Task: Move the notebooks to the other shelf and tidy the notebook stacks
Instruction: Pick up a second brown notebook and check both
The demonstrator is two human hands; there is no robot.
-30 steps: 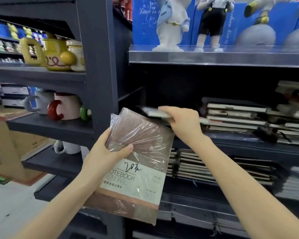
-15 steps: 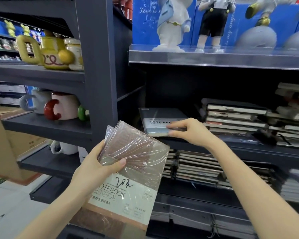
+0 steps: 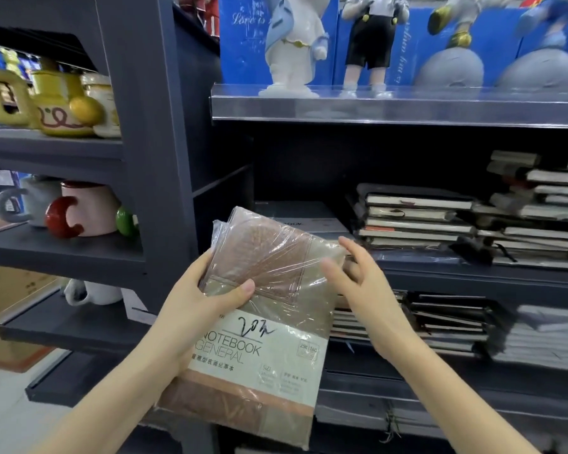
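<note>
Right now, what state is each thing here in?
Wrapped notebooks: held tilted, sealed in plastic.
Left grip: holds the wrapped notebooks.
Right grip: open, at the wrapped notebooks' right edge.
Grey notebook: lying flat on the shelf.
Notebook stacks: piled flat, uneven.

The wrapped notebooks (image 3: 269,309) sit in the left hand (image 3: 197,303), before the shelves; the right hand (image 3: 364,290) is just beside their right edge; behind them a single notebook (image 3: 305,217) lies on the middle shelf (image 3: 440,267), left of the notebook stacks (image 3: 413,217); figurines (image 3: 295,44) stand above, mugs (image 3: 79,208) at left.
</note>
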